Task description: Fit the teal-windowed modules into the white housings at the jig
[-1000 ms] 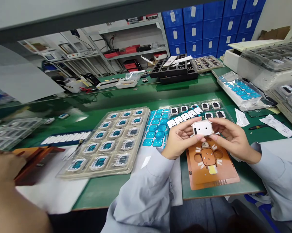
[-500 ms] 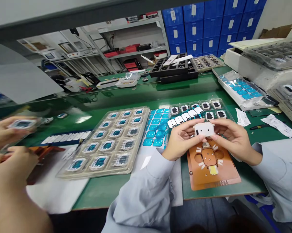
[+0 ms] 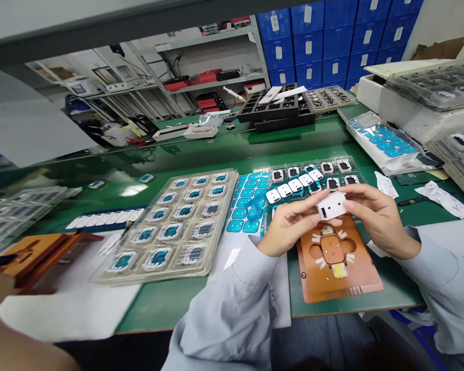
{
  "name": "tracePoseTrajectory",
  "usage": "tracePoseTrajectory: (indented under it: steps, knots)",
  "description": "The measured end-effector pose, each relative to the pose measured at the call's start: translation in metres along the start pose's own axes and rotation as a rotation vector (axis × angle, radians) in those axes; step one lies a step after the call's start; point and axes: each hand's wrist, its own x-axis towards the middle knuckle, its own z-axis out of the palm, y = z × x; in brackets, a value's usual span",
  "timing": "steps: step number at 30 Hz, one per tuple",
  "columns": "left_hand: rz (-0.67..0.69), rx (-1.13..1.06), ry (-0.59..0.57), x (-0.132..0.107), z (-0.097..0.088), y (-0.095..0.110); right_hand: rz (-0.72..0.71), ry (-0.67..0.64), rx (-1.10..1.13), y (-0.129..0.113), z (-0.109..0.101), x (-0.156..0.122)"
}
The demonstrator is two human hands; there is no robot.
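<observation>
My right hand pinches a small white plastic housing by its right side, tilted, a little above an orange jig plate. My left hand is just left of the housing, fingers curled, its fingertips at the housing's lower left edge. The jig has a raised orange block with small holes in its middle. Behind my hands lies a clear tray with white and dark parts, and a sheet of blue stickers.
A large clear tray of blue-centred parts lies to the left. A co-worker's arm and another orange jig are at far left. Black trays stand at the back. Stacked clear trays and paper scraps sit at the right.
The white housing has tilted and shifted slightly right, and my left hand's grip on it has loosened. The co-worker's hands at the left have dropped out of sight.
</observation>
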Motion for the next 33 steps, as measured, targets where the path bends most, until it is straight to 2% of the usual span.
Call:
tracePoseTrajectory:
  steps: [12,17,22,33]
  knots:
    - [0.021,0.174,0.159,0.0009,-0.0034,-0.0024,-0.026,-0.006,-0.044,-0.0033,0.002,-0.0008]
    - [0.064,0.146,0.121,0.0019,-0.0021,-0.001,-0.047,-0.036,-0.024,-0.002,0.0013,-0.0005]
    - [0.034,0.058,0.057,0.003,-0.0009,-0.0007,-0.073,-0.03,-0.038,-0.0023,0.0012,0.0002]
    - [-0.035,0.074,0.08,0.0035,0.0008,-0.001,-0.1,-0.029,-0.057,-0.001,0.0005,-0.0008]
